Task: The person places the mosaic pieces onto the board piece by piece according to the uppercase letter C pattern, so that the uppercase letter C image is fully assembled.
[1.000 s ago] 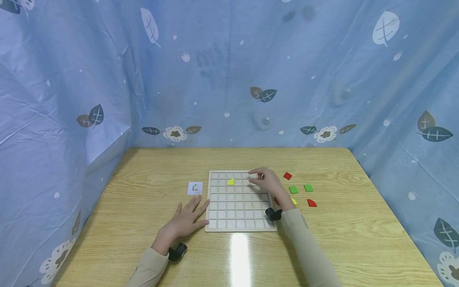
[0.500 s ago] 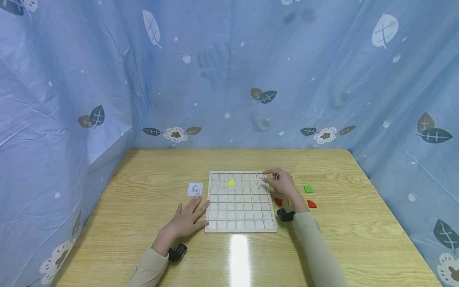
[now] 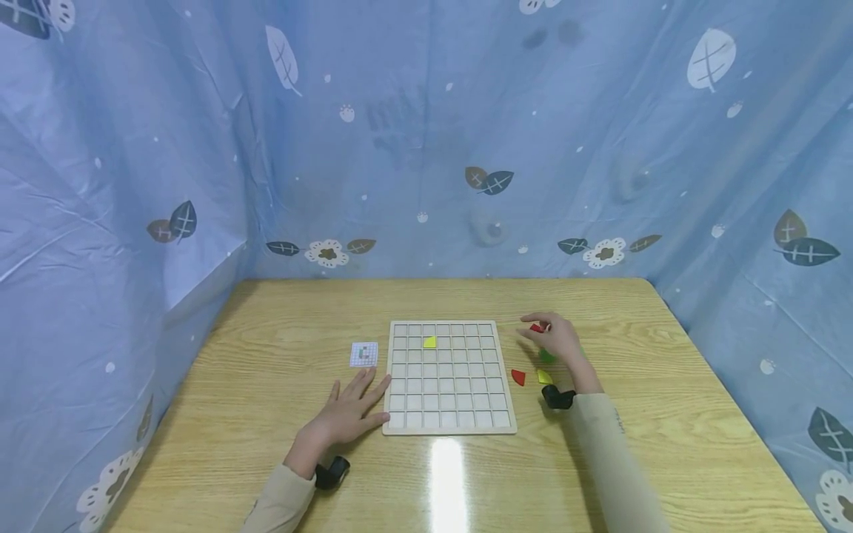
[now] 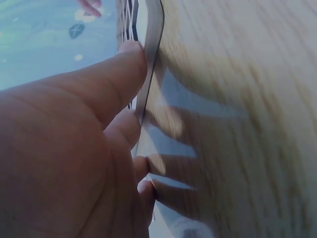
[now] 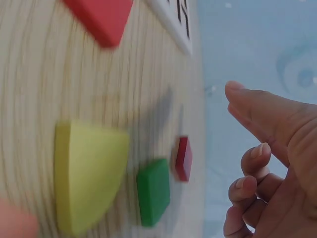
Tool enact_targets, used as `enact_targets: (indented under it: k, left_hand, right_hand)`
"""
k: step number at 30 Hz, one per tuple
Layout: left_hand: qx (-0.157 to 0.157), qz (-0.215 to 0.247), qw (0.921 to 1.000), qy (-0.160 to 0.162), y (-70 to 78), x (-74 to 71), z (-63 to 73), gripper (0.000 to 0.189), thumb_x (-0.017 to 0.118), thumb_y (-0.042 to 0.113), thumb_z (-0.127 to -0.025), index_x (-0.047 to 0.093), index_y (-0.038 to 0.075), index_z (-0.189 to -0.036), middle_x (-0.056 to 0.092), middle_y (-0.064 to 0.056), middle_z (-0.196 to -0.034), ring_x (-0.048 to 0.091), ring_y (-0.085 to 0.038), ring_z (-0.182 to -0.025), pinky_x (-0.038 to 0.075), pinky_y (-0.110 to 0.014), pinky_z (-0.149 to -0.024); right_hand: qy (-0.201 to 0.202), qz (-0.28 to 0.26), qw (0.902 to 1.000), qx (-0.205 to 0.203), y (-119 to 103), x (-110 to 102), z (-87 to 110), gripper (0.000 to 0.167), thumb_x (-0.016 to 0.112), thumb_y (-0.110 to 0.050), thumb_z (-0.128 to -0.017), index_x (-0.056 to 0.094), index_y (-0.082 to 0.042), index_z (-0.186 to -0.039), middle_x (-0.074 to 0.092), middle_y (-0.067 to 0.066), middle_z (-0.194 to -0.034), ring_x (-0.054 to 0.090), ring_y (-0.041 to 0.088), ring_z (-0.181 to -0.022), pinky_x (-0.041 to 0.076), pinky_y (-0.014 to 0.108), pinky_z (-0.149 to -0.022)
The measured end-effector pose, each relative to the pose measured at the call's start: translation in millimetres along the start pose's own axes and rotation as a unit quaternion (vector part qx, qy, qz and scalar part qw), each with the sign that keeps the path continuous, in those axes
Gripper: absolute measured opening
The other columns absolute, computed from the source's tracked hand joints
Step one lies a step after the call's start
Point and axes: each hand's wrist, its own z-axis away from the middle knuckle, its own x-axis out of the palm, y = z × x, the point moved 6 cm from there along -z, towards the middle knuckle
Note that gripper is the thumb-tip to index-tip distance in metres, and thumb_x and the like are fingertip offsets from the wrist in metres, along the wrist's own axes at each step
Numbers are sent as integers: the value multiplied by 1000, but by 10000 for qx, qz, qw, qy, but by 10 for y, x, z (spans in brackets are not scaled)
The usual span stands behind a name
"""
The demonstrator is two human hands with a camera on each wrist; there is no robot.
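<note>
My left hand (image 3: 346, 411) lies with spread fingers at the left edge of the white gridded board (image 3: 453, 429); in the left wrist view its thumb (image 4: 121, 69) touches the board's rim. One yellow quarter-round tile (image 3: 429, 342) sits in an upper cell. Right of the board, my right hand (image 3: 558, 339) hovers with thumb and forefinger extended and the other fingers loosely curled, nothing held. A red square tile (image 3: 536, 327) shows between its fingertips in the head view. Below the hand lie a green square tile (image 5: 156, 193), a yellow quarter-round tile (image 5: 94, 173) and a red quarter-round tile (image 3: 517, 377).
A small printed grid card (image 3: 363, 354) lies left of the board, just beyond the left fingertips. An orange-red piece (image 5: 15, 218) shows at the right wrist view's corner. The right forearm covers part of the tile area. A blue patterned curtain (image 3: 426, 148) surrounds the table.
My right hand has moved right, from over the board's upper right to above the loose tiles, its arm now covering some of them. The left hand stays at the board's edge.
</note>
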Motion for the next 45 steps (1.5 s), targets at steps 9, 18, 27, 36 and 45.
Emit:
enact_targets:
  k: [9, 18, 27, 36, 45]
  left_hand:
    - [-8, 53, 10000, 39, -51, 44, -27, 65, 47, 46, -93, 24, 20, -148, 13, -13, -155, 8, -33, -142, 2, -64, -109]
    - [173, 200, 9996, 107, -35, 15, -13, 65, 48, 45, -93, 26, 17, -147, 15, -18, -153, 10, -38, -141, 0, -65, -107]
    - [43, 63, 10000, 8, -30, 14, -5, 64, 48, 44, -94, 25, 19, -148, 13, -15, -154, 8, -35, -142, 1, -64, -109]
    - [-6, 30, 10000, 15, 0, -20, 4, 63, 48, 45, -94, 26, 20, -147, 15, -14, -154, 9, -34, -142, 2, -63, -109]
    - [-9, 27, 10000, 19, -14, -10, 2, 64, 47, 46, -94, 25, 21, -148, 14, -14, -155, 9, -34, -142, 2, -63, -109]
  right_hand:
    - [-69, 283, 9989, 371, 218, -111, 33, 36, 65, -23, -87, 63, -5, -118, 55, 19, -99, 47, 25, -75, 35, 30, -58]
    - [-114, 589, 9970, 488, 266, -157, 57, 41, 67, -27, -85, 62, -5, -118, 50, 10, -82, 37, 20, -64, 28, 29, -55]
    - [-265, 913, 9934, 637, 270, -150, 28, 37, 66, -29, -85, 63, -6, -114, 50, 9, -81, 38, 20, -64, 27, 29, -54]
    - [-232, 1018, 9927, 604, 294, -140, -10, 35, 66, -29, -85, 64, -6, -111, 53, 7, -76, 43, 18, -59, 30, 28, -52]
    - [-229, 965, 9931, 622, 269, -129, -5, 37, 67, -32, -85, 64, -8, -112, 55, 8, -83, 43, 19, -62, 31, 28, -54]
